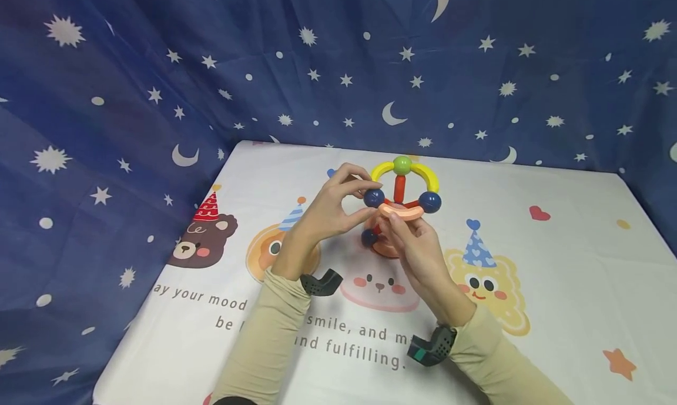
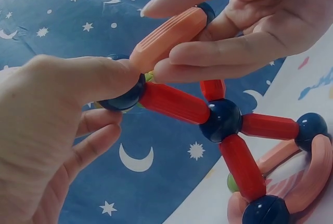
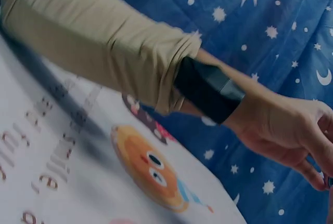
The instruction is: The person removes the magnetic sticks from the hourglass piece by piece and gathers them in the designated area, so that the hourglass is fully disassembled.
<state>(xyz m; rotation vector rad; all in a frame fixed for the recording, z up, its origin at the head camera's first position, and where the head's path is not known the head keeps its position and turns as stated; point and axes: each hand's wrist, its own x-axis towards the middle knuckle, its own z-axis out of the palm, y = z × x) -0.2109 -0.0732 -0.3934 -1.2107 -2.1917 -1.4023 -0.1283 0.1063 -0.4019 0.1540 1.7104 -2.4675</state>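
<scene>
A toy frame of plastic rods and balls, probably magnetic, is held between both hands above the table. My left hand pinches a dark blue ball at the frame's left side. With thumb and fingers, my right hand holds a peach curved rod that spans the left ball and another blue ball. Two yellow curved rods meet at a green ball on top. In the left wrist view, red rods branch from a central blue ball. Lower peach rods are partly hidden.
Beneath the hands lies a white tablecloth printed with cartoon faces and lettering. A blue curtain with stars and moons hangs behind the table and along its left. Each wrist wears a black device, such as the left wrist camera.
</scene>
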